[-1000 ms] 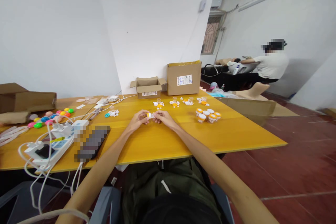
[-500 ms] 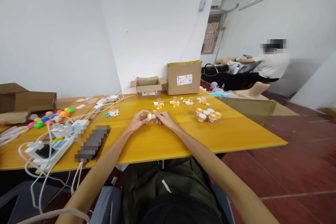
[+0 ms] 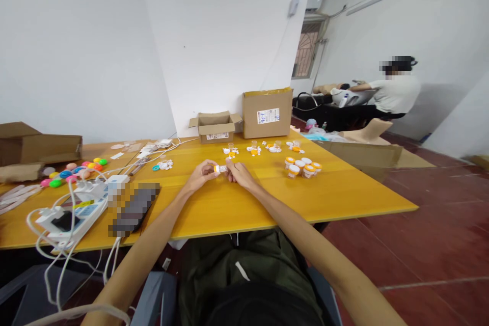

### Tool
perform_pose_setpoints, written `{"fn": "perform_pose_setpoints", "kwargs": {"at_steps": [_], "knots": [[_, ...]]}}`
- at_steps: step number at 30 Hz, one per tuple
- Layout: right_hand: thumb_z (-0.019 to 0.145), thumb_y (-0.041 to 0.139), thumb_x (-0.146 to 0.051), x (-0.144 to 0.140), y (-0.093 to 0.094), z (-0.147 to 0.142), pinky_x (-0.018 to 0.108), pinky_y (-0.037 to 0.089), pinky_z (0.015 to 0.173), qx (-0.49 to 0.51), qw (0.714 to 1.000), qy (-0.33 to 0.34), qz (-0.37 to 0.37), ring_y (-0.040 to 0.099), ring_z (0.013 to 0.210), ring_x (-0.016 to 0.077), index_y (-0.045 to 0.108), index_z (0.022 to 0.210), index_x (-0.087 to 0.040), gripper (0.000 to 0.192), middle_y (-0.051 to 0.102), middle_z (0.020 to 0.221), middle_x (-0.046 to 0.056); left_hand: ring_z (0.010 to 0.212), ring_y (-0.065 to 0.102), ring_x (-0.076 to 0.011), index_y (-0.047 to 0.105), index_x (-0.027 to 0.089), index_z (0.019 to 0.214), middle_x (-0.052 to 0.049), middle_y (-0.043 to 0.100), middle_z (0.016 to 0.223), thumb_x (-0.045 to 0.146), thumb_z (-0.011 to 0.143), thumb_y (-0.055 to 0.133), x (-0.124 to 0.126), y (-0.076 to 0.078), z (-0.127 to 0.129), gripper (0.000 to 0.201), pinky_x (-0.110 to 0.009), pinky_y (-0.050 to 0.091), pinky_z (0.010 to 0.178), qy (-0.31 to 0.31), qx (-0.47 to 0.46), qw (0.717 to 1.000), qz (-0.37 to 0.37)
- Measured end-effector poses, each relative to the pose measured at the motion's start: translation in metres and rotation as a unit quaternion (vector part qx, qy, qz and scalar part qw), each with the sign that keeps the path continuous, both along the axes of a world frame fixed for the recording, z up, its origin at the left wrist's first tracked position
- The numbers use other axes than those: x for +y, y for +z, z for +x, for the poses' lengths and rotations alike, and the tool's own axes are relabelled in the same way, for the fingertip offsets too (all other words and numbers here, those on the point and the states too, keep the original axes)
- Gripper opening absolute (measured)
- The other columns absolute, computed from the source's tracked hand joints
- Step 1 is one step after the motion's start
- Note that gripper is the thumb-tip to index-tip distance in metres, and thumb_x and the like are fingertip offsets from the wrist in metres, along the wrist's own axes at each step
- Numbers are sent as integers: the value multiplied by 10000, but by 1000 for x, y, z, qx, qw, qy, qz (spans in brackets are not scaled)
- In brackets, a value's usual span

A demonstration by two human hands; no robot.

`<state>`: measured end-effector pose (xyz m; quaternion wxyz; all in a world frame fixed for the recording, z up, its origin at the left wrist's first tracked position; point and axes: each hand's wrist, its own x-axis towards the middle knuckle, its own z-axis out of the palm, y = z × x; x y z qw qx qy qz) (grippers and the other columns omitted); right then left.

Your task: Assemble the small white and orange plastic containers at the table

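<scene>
Left hand (image 3: 201, 175) and right hand (image 3: 237, 173) pinch a small vial (image 3: 220, 168) together.

Counted on the worktop (image 3: 237, 209): five finished orange-and-white vials (image 3: 302, 167) in a cluster, one more vial (image 3: 220, 168) between two hands, four small heaps of loose parts (image 3: 254, 150), two cardboard boxes (image 3: 267, 112) at the back.
</scene>
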<state>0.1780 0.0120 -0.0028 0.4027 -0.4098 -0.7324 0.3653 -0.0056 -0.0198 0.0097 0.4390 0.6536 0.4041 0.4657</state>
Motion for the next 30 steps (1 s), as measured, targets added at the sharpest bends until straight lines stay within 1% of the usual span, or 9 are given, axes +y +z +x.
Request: {"fn": "perform_pose_setpoints", "kwargs": {"at_steps": [2, 5, 7, 9, 13, 18, 24, 27, 30], "knots": [[897, 393, -658, 1, -2, -1, 237, 401, 521, 30, 999, 8, 21, 495, 446, 105, 575, 602, -207, 569, 547, 485, -17, 741, 589, -143, 583, 201, 917, 22, 644, 766, 397, 627, 810, -2, 3, 0, 418, -274, 456, 753, 16, -6, 1000, 0], [826, 551, -613, 2, -4, -3, 226, 422, 516, 89, 994, 48, 46, 525, 538, 99, 611, 852, -218, 400, 649, 781, -7, 760, 582, -153, 568, 204, 906, 15, 641, 777, 433, 629, 795, -3, 5, 1, 425, -284, 446, 765, 33, -5, 999, 5], [788, 615, -578, 4, -5, -4, 225, 437, 524, 104, 991, 66, 49, 550, 611, 109, 607, 913, -222, 378, 651, 892, 7, 752, 575, -153, 560, 205, 889, 15, 633, 770, 449, 628, 791, -3, 5, 1, 426, -285, 444, 761, 33, 2, 999, 8], [789, 626, -546, 4, -4, -3, 230, 445, 548, 92, 992, 67, 55, 560, 651, 121, 616, 878, -214, 344, 649, 866, 8, 729, 564, -144, 548, 204, 858, 21, 621, 754, 455, 618, 799, -3, 3, 2, 429, -279, 443, 745, 26, 9, 1000, 8], [820, 609, -497, 3, -3, 0, 246, 429, 599, 43, 996, 36, 75, 546, 636, 128, 627, 759, -201, 303, 629, 705, -13, 686, 546, -126, 520, 204, 824, 35, 597, 729, 458, 601, 817, 0, -1, 3, 450, -261, 441, 708, 10, 17, 1000, 10], [835, 575, -550, 2, -2, 1, 247, 385, 568, 5, 997, 16, 75, 522, 590, 130, 604, 672, -202, 386, 582, 599, -25, 681, 555, -125, 522, 203, 848, 24, 611, 755, 452, 635, 803, 4, -8, 1, 432, -254, 449, 685, 0, 41, 999, 21], [823, 566, -599, 3, -4, 1, 248, 334, 555, -26, 995, -3, 99, 509, 576, 131, 586, 632, -208, 436, 577, 577, -18, 701, 561, -127, 555, 199, 880, 10, 625, 805, 415, 678, 766, 4, -11, 3, 363, -249, 464, 683, -5, 84, 995, 58], [814, 612, -549, 2, -4, 1, 249, 325, 558, -49, 993, -22, 109, 508, 579, 133, 587, 632, -215, 382, 596, 596, -11, 765, 587, -148, 596, 196, 895, -9, 649, 864, 359, 693, 747, 2, -11, 5, 300, -264, 483, 723, -1, 110, 990, 92], [791, 668, -492, -2, -4, 0, 246, 366, 589, -41, 992, 0, 121, 541, 617, 139, 624, 717, -226, 279, 644, 681, -8, 755, 578, -155, 632, 196, 896, -3, 652, 842, 333, 706, 719, 2, -11, 6, 249, -267, 483, 720, 11, 133, 985, 106]]}}
